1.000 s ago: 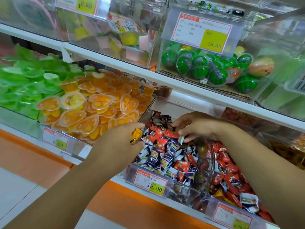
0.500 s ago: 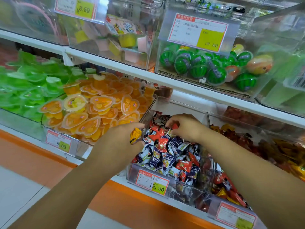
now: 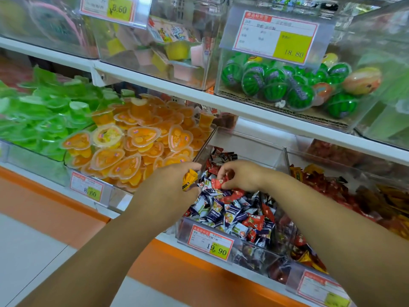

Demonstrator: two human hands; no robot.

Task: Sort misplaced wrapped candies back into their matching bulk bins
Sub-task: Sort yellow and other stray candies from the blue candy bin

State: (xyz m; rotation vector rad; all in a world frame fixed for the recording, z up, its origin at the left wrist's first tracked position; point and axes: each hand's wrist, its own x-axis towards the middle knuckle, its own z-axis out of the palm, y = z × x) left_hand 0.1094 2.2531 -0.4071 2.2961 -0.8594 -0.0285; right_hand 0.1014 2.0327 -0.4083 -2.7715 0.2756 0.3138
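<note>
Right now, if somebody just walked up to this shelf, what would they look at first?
Probably the two hands in the middle: the left hand holds a yellow candy and the right hand pinches a red candy over the bin of blue and red sweets. Left of that sits a bright heap of orange jelly cups, and on the shelf above right are green watermelon balls.

Bright, even overhead light; glare on the clear bins; edges soft and bowed.

Orange jelly cups lie heaped beside green jelly cups, below a shelf of watermelon-striped balls.
</note>
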